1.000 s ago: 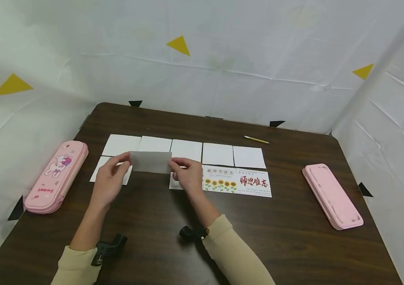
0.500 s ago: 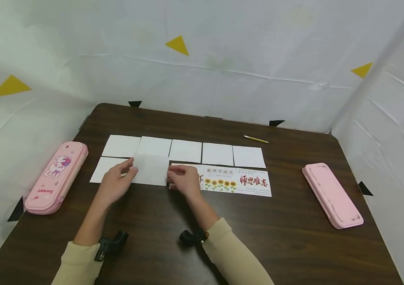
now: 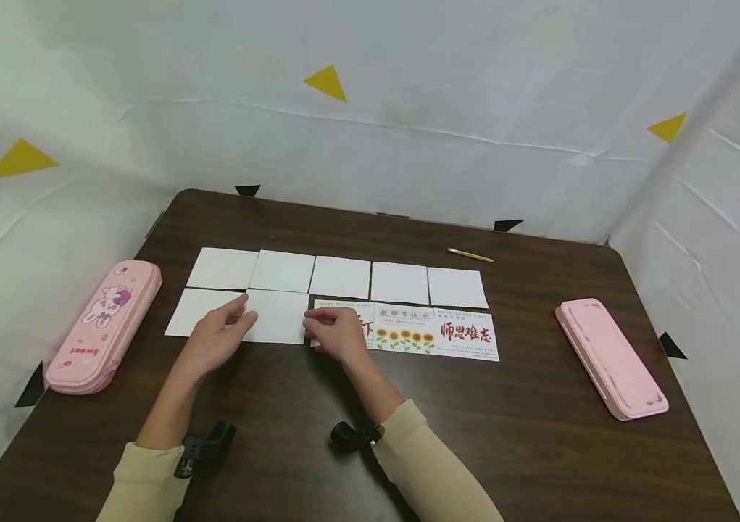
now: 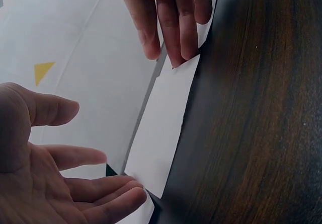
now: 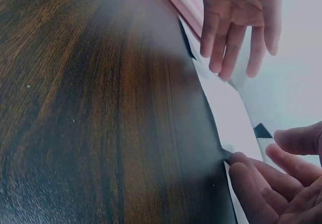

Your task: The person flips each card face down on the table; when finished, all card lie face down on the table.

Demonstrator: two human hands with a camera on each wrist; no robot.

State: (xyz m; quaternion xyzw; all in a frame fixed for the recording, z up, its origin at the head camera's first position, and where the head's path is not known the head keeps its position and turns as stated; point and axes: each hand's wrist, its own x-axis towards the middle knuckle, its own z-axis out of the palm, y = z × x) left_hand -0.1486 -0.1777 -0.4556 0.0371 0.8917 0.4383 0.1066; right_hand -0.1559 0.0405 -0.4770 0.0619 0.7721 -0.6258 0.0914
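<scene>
A blank white card [image 3: 276, 317] lies on the table in the front row, between my two hands. My left hand [image 3: 216, 335] is at its left edge; in the left wrist view the thumb stands apart and the lower fingertips [image 4: 133, 190] are right at the card's corner. My right hand [image 3: 338, 333] is at the opposite edge, its fingertips [image 5: 240, 164] close by the card in the right wrist view. Another blank card [image 3: 196, 312] lies partly under my left hand's outline. Right of the right hand are printed cards with red characters [image 3: 466, 332] and sunflowers [image 3: 404, 338]; the hand partly covers one.
Several blank cards [image 3: 341, 277] form a back row. A yellow pencil [image 3: 470, 255] lies behind them at the right. One pink pencil case with a rabbit [image 3: 105, 326] lies at the table's left, another pink case [image 3: 611, 359] at the right. White sheeting [image 3: 409, 87] rises behind the table.
The white card, held tilted up between both hands a second ago, has come down flat into the front row. Both hands have lowered with it and loosened from its edges.
</scene>
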